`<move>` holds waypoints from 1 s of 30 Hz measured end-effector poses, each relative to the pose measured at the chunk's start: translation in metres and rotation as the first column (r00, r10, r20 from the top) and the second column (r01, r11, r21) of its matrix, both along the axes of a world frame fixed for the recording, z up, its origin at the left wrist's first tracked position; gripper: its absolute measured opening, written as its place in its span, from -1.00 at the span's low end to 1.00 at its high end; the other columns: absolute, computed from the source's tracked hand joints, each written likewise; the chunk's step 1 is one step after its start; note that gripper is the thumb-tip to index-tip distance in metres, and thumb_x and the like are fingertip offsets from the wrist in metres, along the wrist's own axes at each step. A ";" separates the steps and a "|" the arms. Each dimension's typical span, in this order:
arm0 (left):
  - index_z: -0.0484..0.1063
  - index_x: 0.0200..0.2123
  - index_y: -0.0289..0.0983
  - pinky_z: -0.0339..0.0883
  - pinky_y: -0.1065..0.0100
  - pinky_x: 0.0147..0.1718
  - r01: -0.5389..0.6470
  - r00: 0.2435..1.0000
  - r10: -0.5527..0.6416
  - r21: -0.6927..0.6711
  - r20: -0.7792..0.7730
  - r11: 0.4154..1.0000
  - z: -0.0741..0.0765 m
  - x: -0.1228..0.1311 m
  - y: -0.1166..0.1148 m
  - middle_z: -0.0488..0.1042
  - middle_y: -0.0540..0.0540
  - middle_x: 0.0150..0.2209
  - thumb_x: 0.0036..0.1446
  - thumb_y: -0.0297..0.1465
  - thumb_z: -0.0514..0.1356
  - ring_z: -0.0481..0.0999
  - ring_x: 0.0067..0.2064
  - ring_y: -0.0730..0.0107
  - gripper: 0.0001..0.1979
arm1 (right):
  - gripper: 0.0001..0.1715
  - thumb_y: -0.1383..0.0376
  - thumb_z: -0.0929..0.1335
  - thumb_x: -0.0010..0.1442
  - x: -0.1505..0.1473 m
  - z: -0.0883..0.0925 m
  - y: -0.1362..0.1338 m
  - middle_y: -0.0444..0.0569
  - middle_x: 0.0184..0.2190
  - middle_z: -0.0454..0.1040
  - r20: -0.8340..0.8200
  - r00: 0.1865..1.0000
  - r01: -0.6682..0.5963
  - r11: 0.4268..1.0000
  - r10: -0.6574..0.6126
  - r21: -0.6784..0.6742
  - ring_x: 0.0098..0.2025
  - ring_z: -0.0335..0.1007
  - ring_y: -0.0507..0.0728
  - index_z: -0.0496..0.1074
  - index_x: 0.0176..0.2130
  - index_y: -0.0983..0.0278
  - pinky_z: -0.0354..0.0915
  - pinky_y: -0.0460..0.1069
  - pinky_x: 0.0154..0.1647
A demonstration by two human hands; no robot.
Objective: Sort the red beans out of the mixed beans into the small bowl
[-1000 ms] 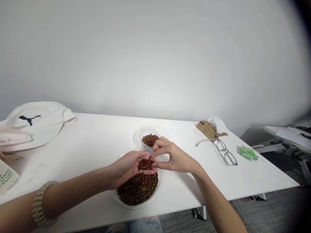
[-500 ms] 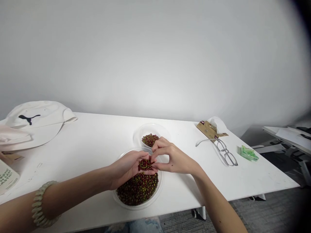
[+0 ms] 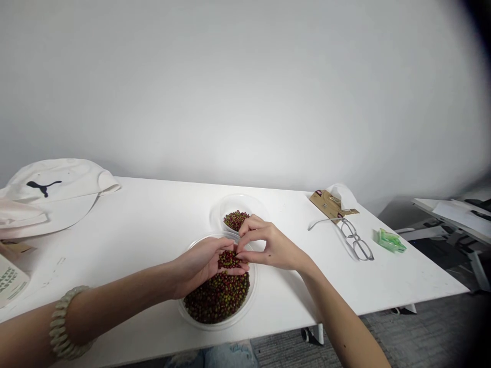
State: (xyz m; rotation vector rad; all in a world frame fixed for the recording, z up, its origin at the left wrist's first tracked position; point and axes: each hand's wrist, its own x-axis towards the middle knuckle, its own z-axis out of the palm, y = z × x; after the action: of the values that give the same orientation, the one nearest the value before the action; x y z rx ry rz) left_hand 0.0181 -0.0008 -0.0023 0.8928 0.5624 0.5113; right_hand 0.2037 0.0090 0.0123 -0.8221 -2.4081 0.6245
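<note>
Mixed red and green beans lie in the cupped palm of my left hand, which is held palm up over a large clear plastic bowl. More of the same beans fill the bottom of that bowl. The thumb and fingertips of my right hand are closed in a pinch at the edge of the beans in the palm; whatever is between them is too small to make out. Just behind, a smaller clear bowl contains a heap of beans, partly covered by my right hand.
On the white table, a white cap lies at the left by a printed paper cup. A brown tissue pack, grey-framed glasses and a green plastic packet lie at the right. A wall stands behind.
My right thumb and fingertips have shifted slightly left, further over the beans in my left palm. The left hand stays cupped in nearly the same place.
</note>
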 end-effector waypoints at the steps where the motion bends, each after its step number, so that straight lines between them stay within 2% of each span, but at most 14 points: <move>1: 0.38 -0.38 -0.38 0.18 0.18 -0.03 -0.002 1.000 0.002 -0.002 0.000 1.000 0.000 0.000 0.000 0.41 -0.13 -0.33 0.09 -0.38 -0.03 0.38 -0.20 0.33 -0.76 | -0.91 0.38 0.38 0.02 -0.001 -0.001 0.000 -0.08 -0.33 0.32 0.001 1.000 -0.003 1.000 0.003 0.001 -0.21 0.21 0.08 0.45 -0.36 0.25 0.20 0.00 -0.20; 3: 0.38 -0.37 -0.38 0.19 0.18 -0.04 -0.012 1.000 0.012 -0.007 0.003 1.000 0.000 0.000 0.000 0.41 -0.14 -0.32 0.09 -0.38 -0.02 0.38 -0.20 0.33 -0.77 | -0.92 0.36 0.38 0.03 -0.002 -0.001 0.000 -0.09 -0.35 0.32 -0.030 0.999 0.011 1.000 -0.011 0.006 -0.24 0.22 0.06 0.45 -0.36 0.24 0.22 -0.02 -0.22; 5: 0.39 -0.35 -0.38 0.19 0.18 -0.05 -0.025 1.000 0.025 -0.017 0.003 1.000 -0.001 0.000 0.000 0.41 -0.15 -0.31 0.07 -0.37 -0.01 0.38 -0.20 0.31 -0.77 | -0.93 0.35 0.36 0.06 0.000 -0.001 0.001 -0.10 -0.37 0.31 -0.121 0.986 0.119 0.992 -0.114 0.038 -0.28 0.24 0.04 0.45 -0.35 0.23 0.22 -0.04 -0.26; 6: 0.39 -0.35 -0.38 0.20 0.18 -0.05 -0.033 0.999 0.033 -0.024 -0.001 0.999 -0.001 0.000 0.000 0.41 -0.16 -0.31 0.07 -0.37 0.00 0.39 -0.21 0.31 -0.76 | -0.93 0.35 0.34 0.08 0.001 -0.001 0.002 -0.10 -0.38 0.31 -0.181 0.963 0.214 0.975 -0.200 0.064 -0.30 0.24 0.04 0.44 -0.34 0.22 0.22 -0.04 -0.29; 8: 0.39 -0.36 -0.40 0.20 0.18 -0.06 -0.043 0.999 0.042 -0.028 -0.013 0.999 -0.002 -0.001 -0.001 0.41 -0.17 -0.30 0.06 -0.36 0.01 0.39 -0.21 0.30 -0.76 | -0.90 0.35 0.32 0.11 0.003 -0.001 0.005 -0.10 -0.40 0.31 -0.284 0.884 0.415 0.903 -0.371 0.111 -0.32 0.25 0.04 0.44 -0.31 0.21 0.21 -0.05 -0.35; 10: 0.40 -0.36 -0.40 0.20 0.18 -0.06 -0.047 0.999 0.047 -0.030 -0.020 0.998 -0.002 -0.001 -0.001 0.41 -0.17 -0.30 0.06 -0.36 0.01 0.39 -0.21 0.29 -0.76 | -0.88 0.34 0.32 0.11 0.004 -0.001 0.007 -0.09 -0.41 0.31 -0.302 0.844 0.497 0.859 -0.444 0.126 -0.33 0.24 0.06 0.43 -0.28 0.20 0.19 -0.05 -0.39; 12: 0.39 -0.36 -0.39 0.20 0.18 -0.05 -0.046 0.999 0.045 -0.036 -0.022 0.998 -0.002 -0.001 -0.001 0.41 -0.16 -0.31 0.06 -0.35 0.02 0.39 -0.21 0.29 -0.76 | -0.87 0.34 0.34 0.09 0.003 -0.001 0.005 -0.09 -0.41 0.33 -0.243 0.883 0.437 0.893 -0.401 0.113 -0.31 0.24 0.07 0.44 -0.28 0.20 0.19 -0.04 -0.37; 15: 0.39 -0.37 -0.37 0.20 0.17 -0.06 -0.038 0.999 0.038 -0.036 0.002 0.999 -0.002 -0.001 0.000 0.39 -0.12 -0.34 0.07 -0.35 0.00 0.38 -0.22 0.32 -0.76 | -0.90 0.32 0.37 0.06 -0.002 0.001 -0.001 -0.10 -0.39 0.33 -0.112 0.971 0.217 0.974 -0.209 0.069 -0.27 0.22 0.07 0.46 -0.32 0.19 0.20 -0.02 -0.26; 17: 0.38 -0.39 -0.35 0.21 0.18 -0.07 -0.031 0.999 0.032 -0.041 0.028 0.999 -0.003 0.000 0.000 0.37 -0.08 -0.38 0.07 -0.37 0.00 0.36 -0.24 0.36 -0.78 | -0.91 0.33 0.38 0.04 -0.007 0.002 -0.006 -0.10 -0.38 0.31 -0.031 0.995 0.099 0.994 -0.098 0.043 -0.25 0.19 0.08 0.46 -0.34 0.20 0.19 -0.01 -0.21; 19: 0.38 -0.40 -0.33 0.22 0.19 -0.08 -0.035 0.998 0.038 -0.053 0.042 0.998 -0.003 0.001 0.000 0.35 -0.05 -0.39 0.06 -0.38 0.01 0.34 -0.26 0.41 -0.81 | -0.88 0.35 0.38 0.03 -0.010 0.003 -0.009 -0.09 -0.38 0.30 0.029 0.999 0.039 0.999 -0.040 0.027 -0.23 0.17 0.09 0.46 -0.32 0.22 0.18 -0.01 -0.19; 30: 0.37 -0.44 -0.30 0.25 0.27 -0.14 -0.051 0.998 0.053 -0.085 0.022 0.995 0.002 0.003 -0.002 0.35 0.00 -0.44 0.00 -0.41 0.07 0.33 -0.27 0.43 -0.88 | -0.86 0.41 0.37 0.02 -0.011 0.000 -0.008 -0.07 -0.33 0.29 0.121 0.992 0.036 0.999 -0.039 0.032 -0.21 0.11 0.10 0.43 -0.32 0.25 0.15 0.00 -0.18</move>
State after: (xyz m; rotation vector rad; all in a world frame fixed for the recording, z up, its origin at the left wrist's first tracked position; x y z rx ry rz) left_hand 0.0209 -0.0028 -0.0002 0.7923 0.5822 0.5405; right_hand 0.1925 0.0006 0.0125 -0.9150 -2.4986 0.5370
